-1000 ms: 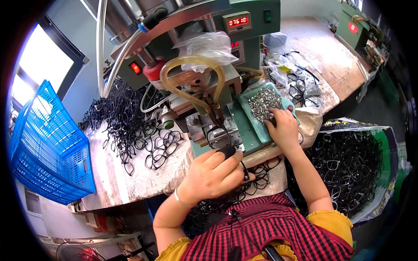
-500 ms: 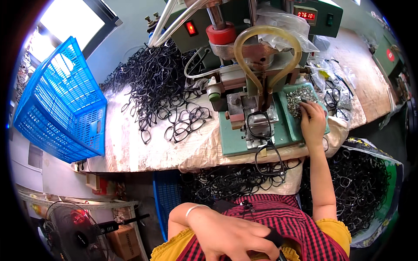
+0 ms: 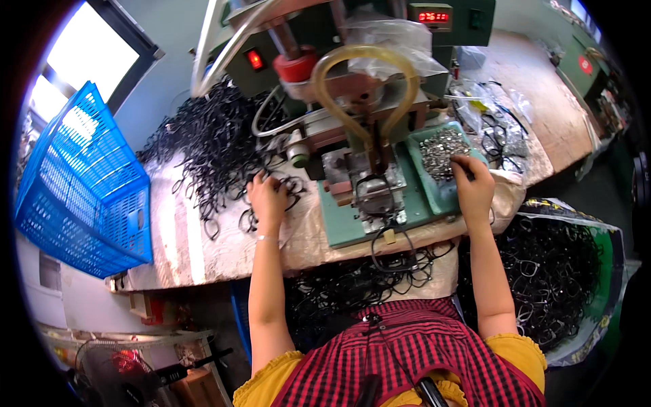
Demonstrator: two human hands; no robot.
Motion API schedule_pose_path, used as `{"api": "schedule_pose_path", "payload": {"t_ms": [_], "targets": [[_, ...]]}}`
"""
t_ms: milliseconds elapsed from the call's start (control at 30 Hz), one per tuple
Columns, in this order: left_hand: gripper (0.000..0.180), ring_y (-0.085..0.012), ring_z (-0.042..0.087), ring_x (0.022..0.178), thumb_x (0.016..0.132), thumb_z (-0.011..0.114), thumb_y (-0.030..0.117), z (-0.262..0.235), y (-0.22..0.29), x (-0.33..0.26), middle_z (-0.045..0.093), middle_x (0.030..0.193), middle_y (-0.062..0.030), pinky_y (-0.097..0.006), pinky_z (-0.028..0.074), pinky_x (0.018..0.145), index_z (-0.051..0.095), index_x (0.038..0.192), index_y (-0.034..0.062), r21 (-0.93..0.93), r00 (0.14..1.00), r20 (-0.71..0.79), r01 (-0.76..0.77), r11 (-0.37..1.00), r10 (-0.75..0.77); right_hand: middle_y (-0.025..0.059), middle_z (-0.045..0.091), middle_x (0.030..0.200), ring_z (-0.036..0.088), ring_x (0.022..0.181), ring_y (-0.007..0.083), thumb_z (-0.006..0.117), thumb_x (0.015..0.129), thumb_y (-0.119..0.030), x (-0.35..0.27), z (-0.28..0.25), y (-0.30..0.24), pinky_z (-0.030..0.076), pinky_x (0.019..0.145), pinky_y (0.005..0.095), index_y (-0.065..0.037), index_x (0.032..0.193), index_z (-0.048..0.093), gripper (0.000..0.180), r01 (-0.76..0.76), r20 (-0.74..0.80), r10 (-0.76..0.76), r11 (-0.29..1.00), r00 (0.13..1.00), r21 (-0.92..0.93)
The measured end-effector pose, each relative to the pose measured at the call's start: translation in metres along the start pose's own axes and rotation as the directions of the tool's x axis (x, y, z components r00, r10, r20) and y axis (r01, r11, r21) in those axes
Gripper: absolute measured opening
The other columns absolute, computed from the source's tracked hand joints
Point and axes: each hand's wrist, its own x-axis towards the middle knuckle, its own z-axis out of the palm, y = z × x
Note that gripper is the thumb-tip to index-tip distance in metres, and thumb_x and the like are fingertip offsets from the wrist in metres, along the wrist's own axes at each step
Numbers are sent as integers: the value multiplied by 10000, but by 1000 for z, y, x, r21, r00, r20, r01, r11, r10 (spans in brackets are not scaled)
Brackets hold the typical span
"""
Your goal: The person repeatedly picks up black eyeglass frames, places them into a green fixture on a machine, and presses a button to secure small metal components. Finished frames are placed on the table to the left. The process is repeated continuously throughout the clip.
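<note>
My left hand (image 3: 269, 202) reaches over loose black eyeglass frames (image 3: 293, 188) at the near edge of a large pile (image 3: 210, 139). Its fingers are bent and slightly apart, touching or just above the frames. At the green tray (image 3: 442, 201), my right hand (image 3: 476, 183) has thumb and finger pinched beside a heap of small metal pieces (image 3: 441, 150); anything between the tips is too small to make out. Between my hands stands a green press machine (image 3: 342, 234). One dark eyeglass frame (image 3: 395, 268) sits in its metal fixture, a lens rim hanging over the front edge.
A blue plastic crate (image 3: 129, 227) stands at the table's left. Bagged parts (image 3: 498, 129) lie right of the tray. More frames fill a large sack (image 3: 549, 285) at lower right and a heap (image 3: 332, 292) below the table edge. A fan (image 3: 112, 370) stands lower left.
My left hand has moved from in front of my chest up to the loose frames on the table. The right hand stays at the tray of metal pieces. The whole view has shifted.
</note>
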Motion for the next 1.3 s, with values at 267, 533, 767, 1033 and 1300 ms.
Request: {"api": "schedule_pose_path", "payload": {"t_ms": [267, 533, 767, 1033, 1300], "targets": [[172, -272, 555, 651, 893, 656, 163, -23, 33, 0, 592, 725, -106, -376, 463, 672, 577, 852, 17, -399, 918, -347, 39, 916, -190, 100, 713, 900, 683, 857, 221, 729, 788, 11, -4, -8, -70, 516, 796, 310, -12, 934, 734, 147, 138, 195, -182, 966, 964, 220], [265, -31, 469, 592, 1047, 553, 276, -70, 85, -30, 556, 713, 20, -181, 304, 483, 621, 875, 86, -975, 897, 156, 207, 82, -414, 98, 695, 1011, 672, 911, 158, 706, 816, 5, -14, 47, -102, 506, 873, 294, 35, 1246, 561, 455, -31, 164, -64, 855, 984, 518], [202, -269, 643, 930, 1054, 489, 173, -177, 172, 1, 632, 1111, -213, -370, 594, 734, 551, 1159, 12, -801, 835, -544, -545, 247, 77, 85, 695, 1043, 630, 997, 119, 688, 853, 2, -12, 48, -122, 464, 934, 270, 40, 1317, 489, 506, -342, 417, 30, 625, 908, 702], [89, -229, 689, 885, 836, 697, 23, -157, 180, -35, 726, 985, -118, -417, 571, 843, 708, 922, 45, -701, 801, -413, -583, 411, 432, 144, 653, 1230, 610, 1192, 220, 657, 857, -22, -3, 13, -119, 458, 1024, 340, -6, 1360, 513, 524, -78, 429, -131, 896, 894, 436], [259, -332, 649, 922, 709, 806, 68, -142, 190, -35, 733, 995, -68, -462, 539, 867, 746, 958, 103, -589, 661, -349, -706, 393, 664, 116, 702, 1117, 657, 1059, 227, 653, 853, -38, 17, -13, 13, 490, 928, 344, -55, 1195, 657, 343, -58, -61, 69, 984, 996, 168]]}}
